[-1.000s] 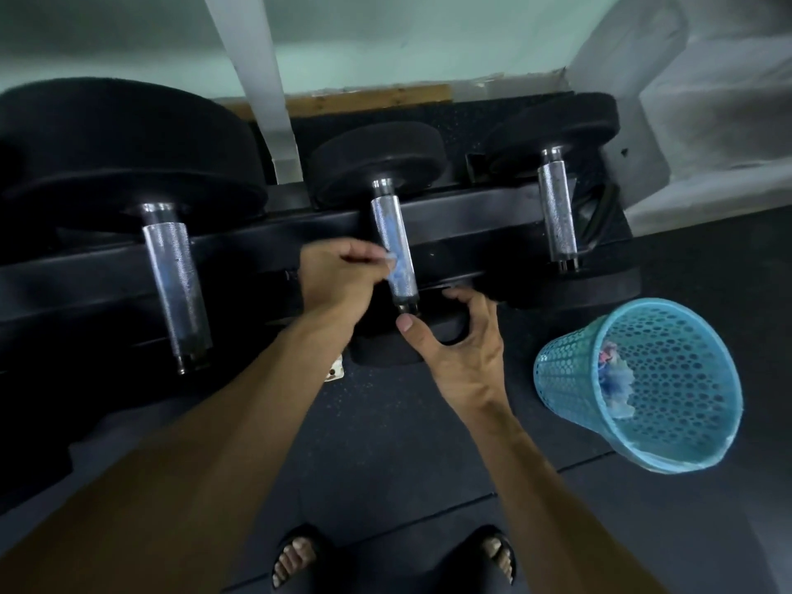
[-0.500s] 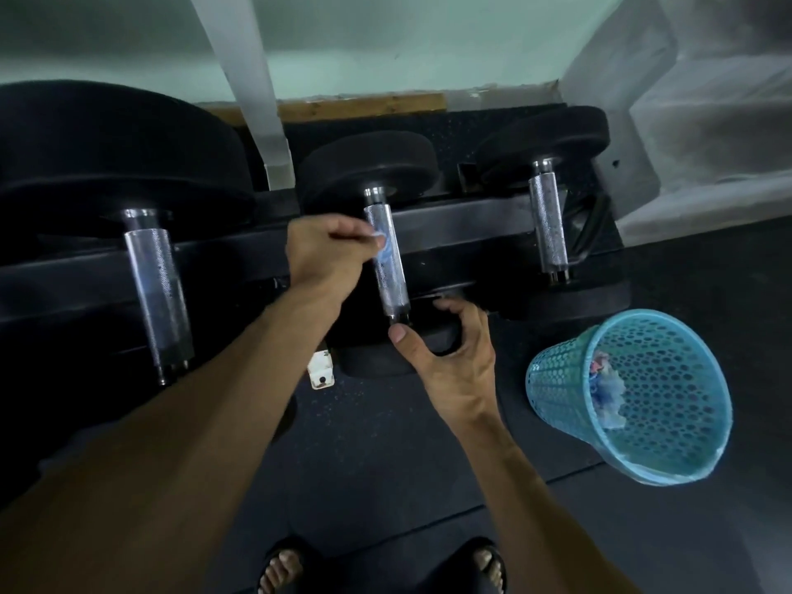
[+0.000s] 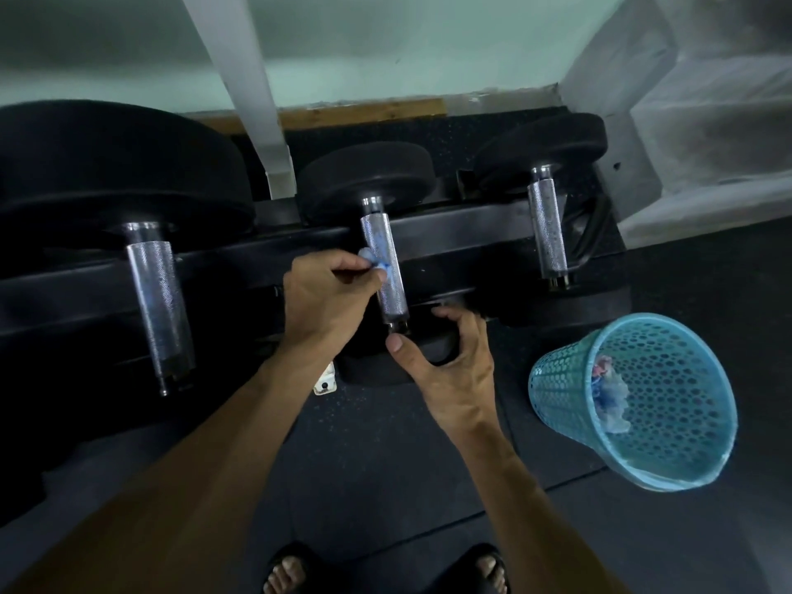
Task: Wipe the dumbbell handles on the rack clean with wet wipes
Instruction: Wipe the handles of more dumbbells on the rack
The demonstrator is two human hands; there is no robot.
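Note:
Three black dumbbells with knurled chrome handles lie across the black rack (image 3: 463,227). My left hand (image 3: 325,295) pinches a small crumpled wet wipe (image 3: 373,260), whitish with blue marks, against the left side of the middle handle (image 3: 385,272). My right hand (image 3: 450,362) curls round the near black head (image 3: 433,349) of that middle dumbbell, thumb just under the handle's lower end. The left handle (image 3: 159,302) and the right handle (image 3: 547,231) stand untouched.
A light blue perforated waste basket (image 3: 557,379) leans on the dark rubber floor at the right, used wipes inside. A grey post (image 3: 240,79) rises behind the rack against the pale green wall. A small white tag (image 3: 325,379) lies below the rack. My sandalled feet (image 3: 385,570) show at the bottom.
My left hand with the wipe has slid a little up and then back down along the middle handle. My right hand has kept its hold on the near head.

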